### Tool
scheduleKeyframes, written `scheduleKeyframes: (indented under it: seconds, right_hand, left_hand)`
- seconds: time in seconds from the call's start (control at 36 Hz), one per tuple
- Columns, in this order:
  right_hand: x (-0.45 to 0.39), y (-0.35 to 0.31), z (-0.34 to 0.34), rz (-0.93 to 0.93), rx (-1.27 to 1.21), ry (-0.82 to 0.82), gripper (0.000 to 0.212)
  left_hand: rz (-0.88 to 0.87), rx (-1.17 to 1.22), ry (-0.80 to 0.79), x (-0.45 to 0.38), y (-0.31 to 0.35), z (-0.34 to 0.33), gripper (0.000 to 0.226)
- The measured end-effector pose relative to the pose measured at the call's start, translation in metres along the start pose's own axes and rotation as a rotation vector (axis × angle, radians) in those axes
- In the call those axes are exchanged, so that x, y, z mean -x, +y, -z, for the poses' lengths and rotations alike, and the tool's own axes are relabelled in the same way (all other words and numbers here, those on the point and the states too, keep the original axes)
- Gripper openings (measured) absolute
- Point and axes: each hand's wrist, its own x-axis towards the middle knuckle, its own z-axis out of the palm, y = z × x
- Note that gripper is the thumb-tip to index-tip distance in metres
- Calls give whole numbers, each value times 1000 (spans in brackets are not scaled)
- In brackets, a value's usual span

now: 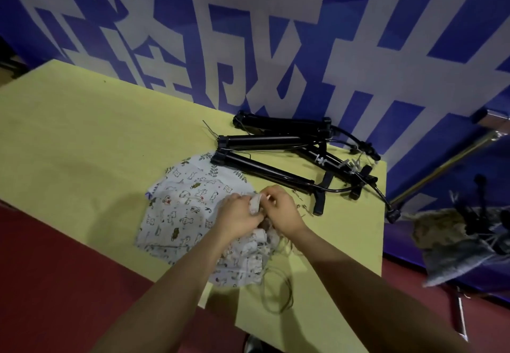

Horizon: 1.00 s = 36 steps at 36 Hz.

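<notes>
A white cloth printed with small animals (179, 212) lies spread and partly bunched on the yellow-green table (82, 137). My left hand (239, 216) grips a bunched fold of the cloth near the table's middle. My right hand (281, 210) pinches the same fold from the right, its fingertips touching the left hand's. More crumpled cloth lies under both wrists. Thin cords or elastic loops (276, 289) trail from the cloth toward the table's near edge.
Black folded stands or tripods (276, 143) with cables lie at the table's far right. A blue wall with large white characters (248, 35) rises behind. To the right stand a metal rail (441, 165) and a grey heap with black clips (463, 237). The floor is dark red.
</notes>
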Motion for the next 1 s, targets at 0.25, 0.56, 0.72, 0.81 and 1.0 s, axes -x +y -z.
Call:
scheduleKeyframes:
  seconds: [0.25, 0.56, 0.72, 0.81, 1.0]
  right_hand:
    - [-16, -42, 30, 13, -125, 164, 17]
    - [-23, -69, 61, 89, -337, 296, 17]
    - [-33, -96, 74, 165, -331, 298, 18]
    - [-37, -99, 81, 206, -287, 247, 19]
    - [-41, -93, 88, 219, -216, 322, 19]
  left_hand:
    - [-193, -130, 299, 1, 35, 44, 37]
    - [-477, -557, 435, 17, 66, 81, 42]
    - [-272, -582, 513, 15, 86, 99, 44]
    - [-189, -503, 571, 15, 96, 108, 41]
    - [-36, -683, 595, 14, 95, 108, 45]
